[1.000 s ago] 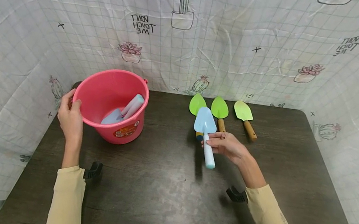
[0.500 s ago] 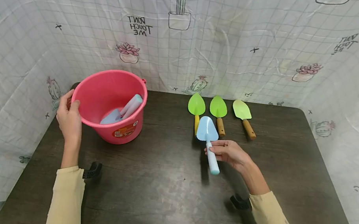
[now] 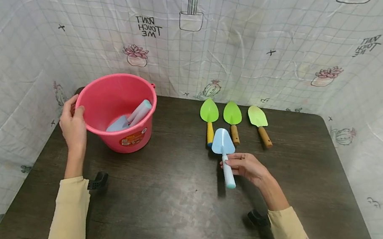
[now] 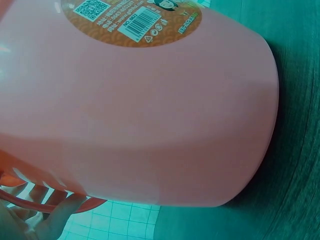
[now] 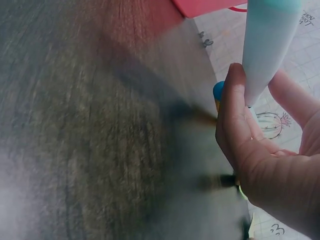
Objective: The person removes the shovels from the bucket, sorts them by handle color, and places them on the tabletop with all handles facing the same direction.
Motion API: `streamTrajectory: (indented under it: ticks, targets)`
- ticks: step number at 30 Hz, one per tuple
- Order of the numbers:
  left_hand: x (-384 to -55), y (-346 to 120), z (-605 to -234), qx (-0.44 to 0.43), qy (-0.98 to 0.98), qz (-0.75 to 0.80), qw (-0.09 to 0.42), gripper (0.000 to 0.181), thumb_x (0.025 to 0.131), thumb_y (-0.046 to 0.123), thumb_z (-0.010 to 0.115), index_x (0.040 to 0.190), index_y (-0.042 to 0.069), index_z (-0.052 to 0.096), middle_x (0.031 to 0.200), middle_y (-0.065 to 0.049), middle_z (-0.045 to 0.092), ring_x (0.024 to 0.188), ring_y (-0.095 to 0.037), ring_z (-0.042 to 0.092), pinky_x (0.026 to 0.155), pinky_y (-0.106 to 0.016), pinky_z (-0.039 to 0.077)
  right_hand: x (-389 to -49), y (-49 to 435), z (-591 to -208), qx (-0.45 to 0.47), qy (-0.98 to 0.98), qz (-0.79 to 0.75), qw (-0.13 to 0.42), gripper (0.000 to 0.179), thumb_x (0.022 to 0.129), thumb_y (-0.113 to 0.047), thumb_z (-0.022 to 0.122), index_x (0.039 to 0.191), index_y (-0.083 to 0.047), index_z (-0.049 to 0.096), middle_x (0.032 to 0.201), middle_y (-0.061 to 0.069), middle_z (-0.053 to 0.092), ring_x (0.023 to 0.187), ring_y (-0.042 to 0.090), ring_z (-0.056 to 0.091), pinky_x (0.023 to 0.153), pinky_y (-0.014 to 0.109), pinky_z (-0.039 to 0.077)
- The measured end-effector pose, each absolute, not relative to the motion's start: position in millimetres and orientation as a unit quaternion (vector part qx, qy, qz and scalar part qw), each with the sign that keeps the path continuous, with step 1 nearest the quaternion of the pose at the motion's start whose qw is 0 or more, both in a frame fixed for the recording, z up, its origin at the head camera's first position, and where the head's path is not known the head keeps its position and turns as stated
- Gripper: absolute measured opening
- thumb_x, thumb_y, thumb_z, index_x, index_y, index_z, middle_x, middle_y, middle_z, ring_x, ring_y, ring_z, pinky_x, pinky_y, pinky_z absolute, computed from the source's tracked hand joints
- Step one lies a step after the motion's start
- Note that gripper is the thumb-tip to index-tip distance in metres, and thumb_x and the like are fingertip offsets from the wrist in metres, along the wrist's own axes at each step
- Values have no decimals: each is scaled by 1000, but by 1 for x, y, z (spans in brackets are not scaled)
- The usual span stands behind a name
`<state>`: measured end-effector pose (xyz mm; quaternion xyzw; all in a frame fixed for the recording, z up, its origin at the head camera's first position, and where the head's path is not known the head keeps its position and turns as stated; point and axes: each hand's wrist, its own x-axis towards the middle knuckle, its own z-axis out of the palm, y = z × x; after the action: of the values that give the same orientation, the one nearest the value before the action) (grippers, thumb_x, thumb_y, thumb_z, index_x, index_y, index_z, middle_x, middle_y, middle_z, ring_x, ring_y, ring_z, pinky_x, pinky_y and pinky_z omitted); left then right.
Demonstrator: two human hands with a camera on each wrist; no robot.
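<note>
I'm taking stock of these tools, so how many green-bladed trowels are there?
3, along the far edge of the table: yellow-handled trowel left, brown-handled trowel middle, paler green trowel right. The bucket may hide others.

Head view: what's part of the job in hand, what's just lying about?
In the job, likely:
light blue trowel, in the right grip
pink bucket, held by the left grip
pale-handled tools inside the bucket

Just lying about, it seems (untouched on the table):
yellow-handled green trowel
middle green trowel
rightmost green trowel
</note>
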<state>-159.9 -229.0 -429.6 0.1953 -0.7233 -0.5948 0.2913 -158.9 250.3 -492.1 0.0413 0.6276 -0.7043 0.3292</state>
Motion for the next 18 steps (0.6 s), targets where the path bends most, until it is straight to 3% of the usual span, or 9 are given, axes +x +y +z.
streamTrajectory:
  ticks: [18]
  targets:
    - [-164, -234, -433, 191, -720, -601, 290, 38, 99, 19, 45, 137, 18, 53, 128, -4, 57, 109, -17, 53, 88, -33, 47, -157, 258, -505, 53, 641, -685, 343, 35, 92, -5, 61, 121, 14, 54, 103, 15, 70, 94, 23, 67, 81, 38, 53]
